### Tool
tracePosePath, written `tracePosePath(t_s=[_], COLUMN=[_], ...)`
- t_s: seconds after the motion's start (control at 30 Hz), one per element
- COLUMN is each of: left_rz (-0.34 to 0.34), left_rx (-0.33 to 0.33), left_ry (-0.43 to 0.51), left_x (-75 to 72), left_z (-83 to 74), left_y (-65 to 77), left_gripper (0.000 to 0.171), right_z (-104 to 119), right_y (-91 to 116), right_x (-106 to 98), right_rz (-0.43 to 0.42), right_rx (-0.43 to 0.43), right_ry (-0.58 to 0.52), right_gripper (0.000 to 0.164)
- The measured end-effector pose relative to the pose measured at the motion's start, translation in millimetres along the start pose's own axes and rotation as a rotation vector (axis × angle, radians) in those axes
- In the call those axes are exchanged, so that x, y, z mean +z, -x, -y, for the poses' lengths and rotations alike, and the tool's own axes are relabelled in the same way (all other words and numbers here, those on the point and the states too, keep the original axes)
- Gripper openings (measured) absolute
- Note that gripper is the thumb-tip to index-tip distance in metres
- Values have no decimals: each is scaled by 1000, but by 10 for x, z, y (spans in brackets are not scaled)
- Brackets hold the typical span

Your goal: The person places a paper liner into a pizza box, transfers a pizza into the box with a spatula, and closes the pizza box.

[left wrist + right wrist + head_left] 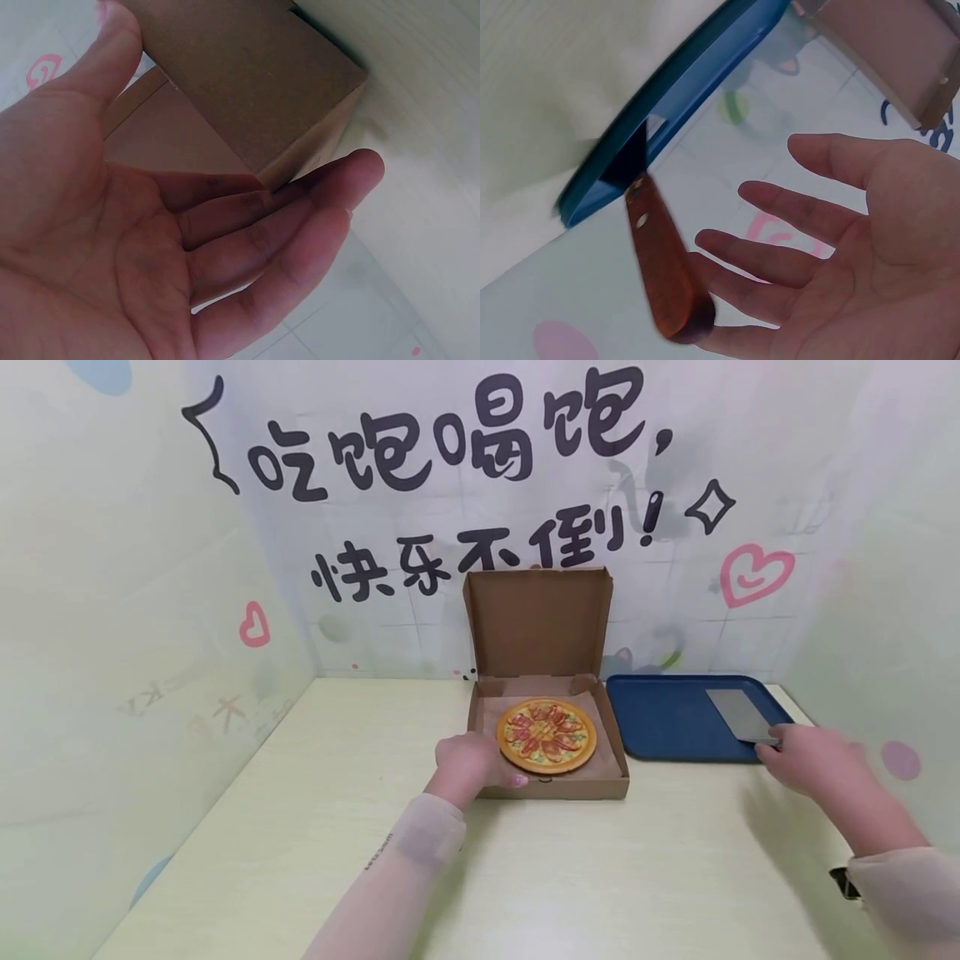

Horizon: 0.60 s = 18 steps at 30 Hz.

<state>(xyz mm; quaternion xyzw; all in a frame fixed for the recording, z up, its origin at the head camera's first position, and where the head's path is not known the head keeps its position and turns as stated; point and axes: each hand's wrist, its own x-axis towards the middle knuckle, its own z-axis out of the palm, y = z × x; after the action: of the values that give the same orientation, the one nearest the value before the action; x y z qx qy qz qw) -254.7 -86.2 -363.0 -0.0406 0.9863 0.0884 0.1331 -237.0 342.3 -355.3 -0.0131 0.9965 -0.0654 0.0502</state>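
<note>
A toy-like pizza (546, 735) lies on paper inside an open cardboard box (540, 627). My left hand (471, 762) is at the box's front left corner. In the left wrist view, the corner of the box (255, 82) sits between the thumb and the nearly straight fingers. To the right, a spatula (738, 714) rests with its flat metal blade on a blue tray (652, 722). My right hand (813, 760) is by its handle. The right wrist view shows the wooden handle (667, 262) beside the spread fingers, which are not curled round it.
The tray stands right beside the box on a pale table (360, 760). A printed wall (420, 635) rises behind them, and the box's lid stands up in front of it. Side walls close off the left and right.
</note>
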Motion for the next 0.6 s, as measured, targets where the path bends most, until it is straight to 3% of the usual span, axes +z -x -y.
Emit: tracePosePath(t_s=[0.07,0.4,0.6], left_rz=[-3,-31,-12], left_rx=[7,47,54], left_ry=[4,22,-7], left_x=[7,25,38], left_z=[5,68,71], left_y=[5,38,30], left_gripper=[104,107,109], right_z=[83,534,781], right_y=[-18,-22,-3], right_x=[32,49,96], right_rz=[-10,23,28], right_rx=[3,-4,-87], right_ry=[-2,-99,-147], right_gripper=[59,67,65])
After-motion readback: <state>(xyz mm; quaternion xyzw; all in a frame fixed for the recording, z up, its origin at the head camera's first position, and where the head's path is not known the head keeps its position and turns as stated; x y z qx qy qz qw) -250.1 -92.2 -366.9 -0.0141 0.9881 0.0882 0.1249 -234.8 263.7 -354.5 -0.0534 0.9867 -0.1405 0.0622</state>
